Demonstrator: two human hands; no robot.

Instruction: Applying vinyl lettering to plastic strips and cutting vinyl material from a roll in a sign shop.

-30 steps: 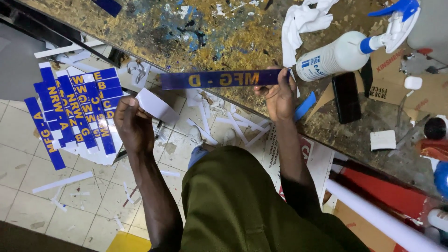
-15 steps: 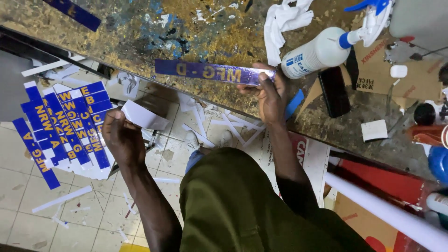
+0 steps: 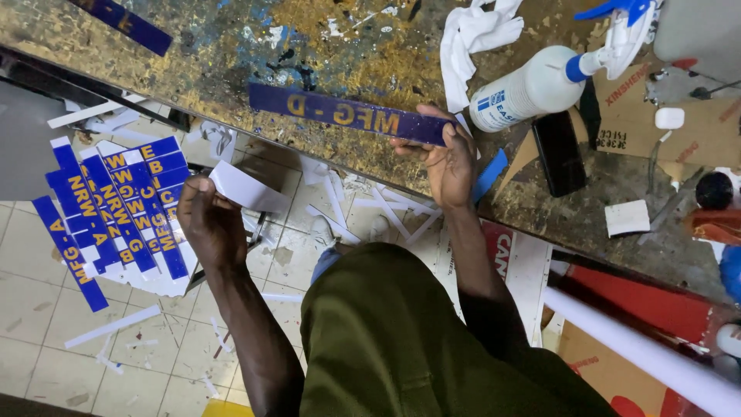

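Blue and yellow everywhere in the head view. Long dark blue label strip (image 3: 347,116) with yellow letters, lying flat on the paint-stained worktop (image 3: 231,54), its right end pinched by the closed right hand (image 3: 448,158). Surface of the strip a little speckled, edges straight. White backing strip (image 3: 247,188) gripped in the closed left hand (image 3: 210,224), held above the tiled floor (image 3: 46,340). Just beside that hand, a fanned stack of blue labels (image 3: 116,216) with yellow letters and white ends. Another blue strip (image 3: 127,23) cut off at the top edge. White spray bottle (image 3: 540,86) with blue trigger lying near the right hand, white rag (image 3: 471,38) next to it, black flat object (image 3: 559,150) hard to identify. Brown cardboard (image 3: 687,116) with red print at right. White paper scraps (image 3: 370,208) under the worktop edge, partly hidden. Olive garment (image 3: 401,340) covering the lower middle.
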